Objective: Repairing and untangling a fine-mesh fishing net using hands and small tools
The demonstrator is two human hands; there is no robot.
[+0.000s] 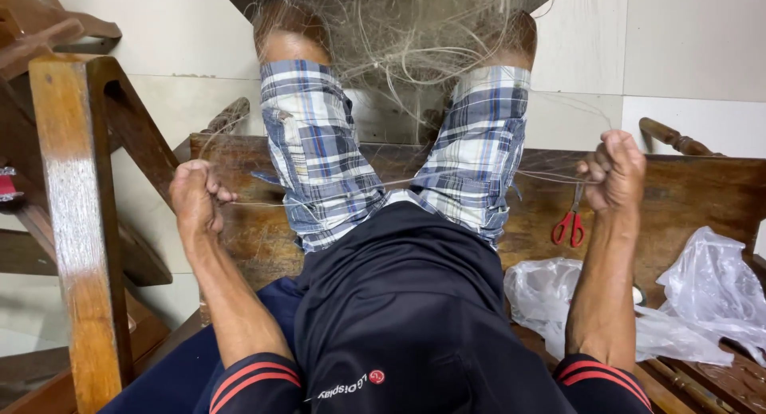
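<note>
A pale, very fine net [415, 31] hangs in a tangled mass over the knees at the far middle, and from it a thin line [399, 183] runs tight across the checked shorts [319, 159], clenched in the left hand [195, 197] and the right hand [616, 171].

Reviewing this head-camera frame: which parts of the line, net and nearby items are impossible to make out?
- Head view: ends of the thin line vanish inside the closed left hand and right hand.
- Fishing net: cut off by the top edge; its strands blur together.
- Plastic bags: contents hidden by crumpled film.
- Red scissors: blades too small to make out.
</note>
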